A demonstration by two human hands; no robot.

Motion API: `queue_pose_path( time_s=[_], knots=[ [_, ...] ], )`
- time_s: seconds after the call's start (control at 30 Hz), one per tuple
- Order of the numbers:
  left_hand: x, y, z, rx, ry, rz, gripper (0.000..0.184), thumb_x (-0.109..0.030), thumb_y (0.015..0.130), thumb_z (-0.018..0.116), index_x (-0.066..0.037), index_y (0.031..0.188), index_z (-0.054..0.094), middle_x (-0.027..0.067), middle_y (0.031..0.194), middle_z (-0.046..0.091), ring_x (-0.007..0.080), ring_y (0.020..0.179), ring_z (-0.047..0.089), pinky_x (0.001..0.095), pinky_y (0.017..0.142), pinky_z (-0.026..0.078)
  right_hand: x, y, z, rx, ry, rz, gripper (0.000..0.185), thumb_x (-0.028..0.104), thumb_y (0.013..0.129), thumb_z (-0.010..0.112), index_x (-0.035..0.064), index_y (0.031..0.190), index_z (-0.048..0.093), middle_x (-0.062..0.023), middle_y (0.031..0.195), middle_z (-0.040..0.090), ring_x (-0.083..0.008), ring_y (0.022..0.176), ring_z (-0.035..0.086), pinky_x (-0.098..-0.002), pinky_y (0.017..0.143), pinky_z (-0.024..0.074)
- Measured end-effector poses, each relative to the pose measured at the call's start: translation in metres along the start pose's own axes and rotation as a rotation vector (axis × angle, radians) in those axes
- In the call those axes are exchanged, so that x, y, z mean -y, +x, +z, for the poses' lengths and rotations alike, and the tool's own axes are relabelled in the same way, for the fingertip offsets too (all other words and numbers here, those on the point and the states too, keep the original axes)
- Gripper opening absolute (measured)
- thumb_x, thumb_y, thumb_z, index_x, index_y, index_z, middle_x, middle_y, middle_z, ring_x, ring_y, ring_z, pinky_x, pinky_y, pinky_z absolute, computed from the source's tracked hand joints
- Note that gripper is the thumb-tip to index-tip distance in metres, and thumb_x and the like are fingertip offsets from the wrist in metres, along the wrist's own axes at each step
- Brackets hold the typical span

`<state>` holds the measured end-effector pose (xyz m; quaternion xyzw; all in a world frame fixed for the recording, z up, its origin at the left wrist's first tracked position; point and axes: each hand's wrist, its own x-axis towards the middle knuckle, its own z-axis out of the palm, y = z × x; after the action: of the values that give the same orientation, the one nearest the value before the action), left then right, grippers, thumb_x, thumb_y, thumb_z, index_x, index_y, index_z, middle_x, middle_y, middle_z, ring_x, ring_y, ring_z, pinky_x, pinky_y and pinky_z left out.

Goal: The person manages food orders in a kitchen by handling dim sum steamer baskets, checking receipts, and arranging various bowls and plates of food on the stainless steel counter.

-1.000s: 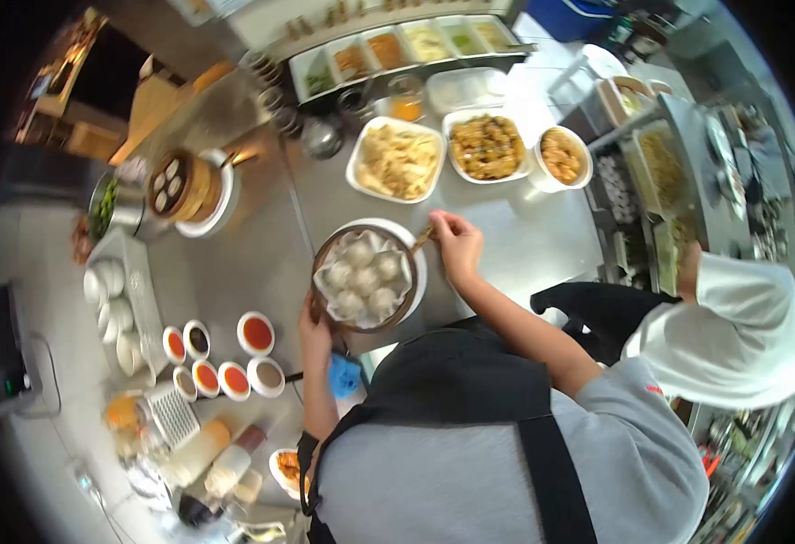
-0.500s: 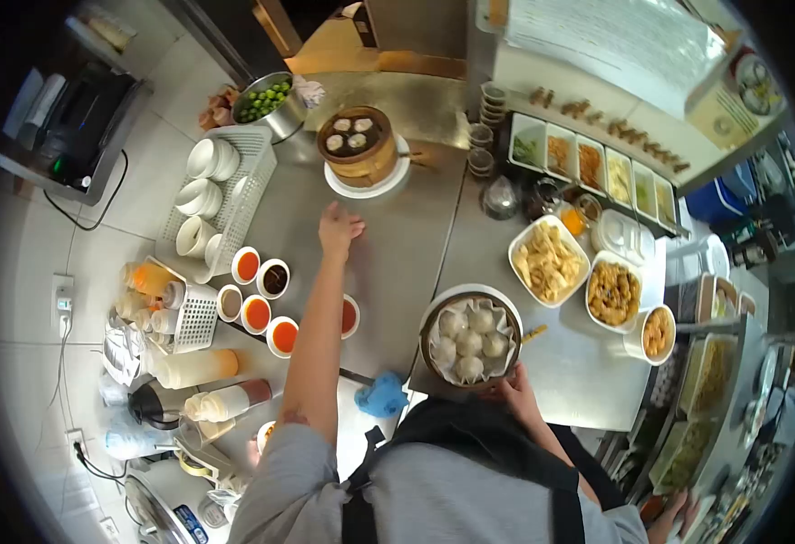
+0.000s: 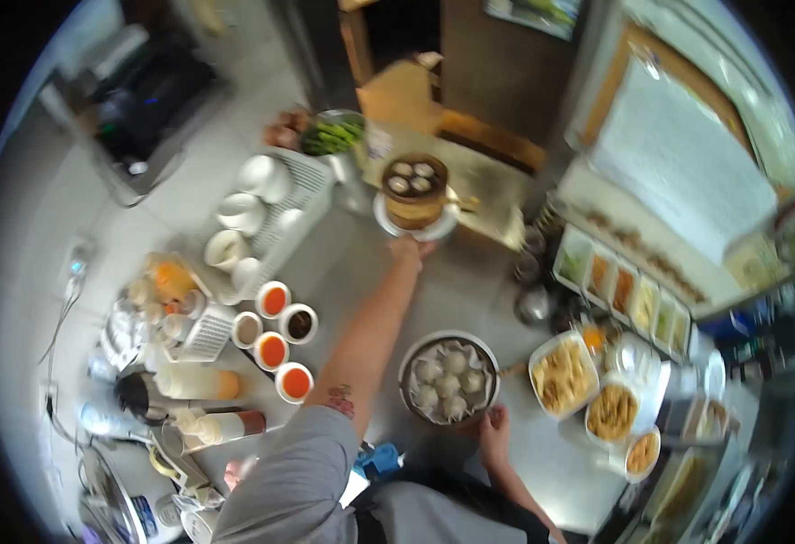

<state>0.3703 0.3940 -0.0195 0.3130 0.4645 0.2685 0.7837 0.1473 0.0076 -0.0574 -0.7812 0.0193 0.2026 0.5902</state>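
Observation:
At the far end of the steel counter, my left hand [image 3: 410, 250] has its fingers closed at the near rim of a white plate [image 3: 386, 220]. On that plate stands a bamboo steamer [image 3: 415, 212] with several small pale dumplings [image 3: 413, 178] in its top tier. Closer to me sits a second round steamer [image 3: 404, 382], lined with white paper and holding several round white dumplings [image 3: 453, 382]. My right hand [image 3: 496, 440] is beside its lower right edge, fingers curled in, with nothing visible in them.
Cups of red sauce [image 3: 271, 351] and dark sauce stand left of my arm. Behind them is a grey basket [image 3: 302, 195] of white bowls. At right are tubs of fried food [image 3: 562, 374] and a topping rack [image 3: 622, 288]. A blue crumpled item [image 3: 379, 461] lies near me.
My left hand has reached forward to the plate under the far steamer. My right hand's fingers, earlier at the near steamer's edge, are now curled beside it. The camera view has shifted.

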Motion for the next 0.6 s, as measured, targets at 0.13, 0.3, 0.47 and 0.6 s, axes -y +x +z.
queue_pose_path(
  time_s=[0.13, 0.3, 0.47, 0.6],
  knots=[
    [-0.019, 0.057, -0.016, 0.041, 0.249, -0.005, 0.038, -0.03, 0.085, 0.06, 0.0, 0.109, 0.055, 0.0151, 0.095, 0.061, 0.0312, 0.077, 0.063, 0.0462, 0.062, 0.056, 0.068, 0.04, 0.033, 0.127, 0.182, -0.023, 0.032, 0.015, 0.092, 0.053, -0.0013, 0.116, 0.039, -0.0191, 0.109, 0.053, -0.0286, 0.091, 0.061, -0.0388, 0.077, 0.0513],
    [-0.143, -0.01, -0.065, 0.116, 0.754, 0.547, 0.047, -0.015, 0.077, 0.063, 0.003, 0.118, 0.049, 0.0221, 0.111, 0.055, 0.0321, 0.095, 0.059, 0.04, 0.074, 0.051, 0.09, 0.091, 0.073, 0.255, 0.533, 0.117, 0.032, 0.01, 0.092, 0.048, 0.0027, 0.117, 0.027, -0.0181, 0.099, 0.053, -0.0344, 0.073, 0.067, -0.0425, 0.058, 0.0602],
    [-0.318, -0.166, -0.066, -0.288, 0.676, 1.707, 0.029, -0.002, 0.081, 0.053, 0.0, 0.11, 0.053, 0.0185, 0.099, 0.054, 0.0321, 0.096, 0.053, 0.0389, 0.082, 0.045, 0.132, 0.107, 0.106, 0.36, 0.568, 0.103, 0.03, 0.013, 0.093, 0.049, 0.0011, 0.115, 0.033, -0.0182, 0.098, 0.056, -0.0301, 0.071, 0.067, -0.0387, 0.059, 0.0593],
    [-0.432, -0.264, -0.061, -0.473, 0.515, 2.079, 0.027, -0.004, 0.077, 0.058, -0.005, 0.104, 0.057, 0.0143, 0.106, 0.052, 0.0312, 0.106, 0.046, 0.0405, 0.095, 0.035, 0.124, 0.107, 0.092, 0.512, 0.488, 0.161, 0.026, 0.016, 0.093, 0.051, -0.0004, 0.112, 0.044, -0.0162, 0.09, 0.061, -0.0262, 0.07, 0.067, -0.0359, 0.059, 0.0582]
  ],
)
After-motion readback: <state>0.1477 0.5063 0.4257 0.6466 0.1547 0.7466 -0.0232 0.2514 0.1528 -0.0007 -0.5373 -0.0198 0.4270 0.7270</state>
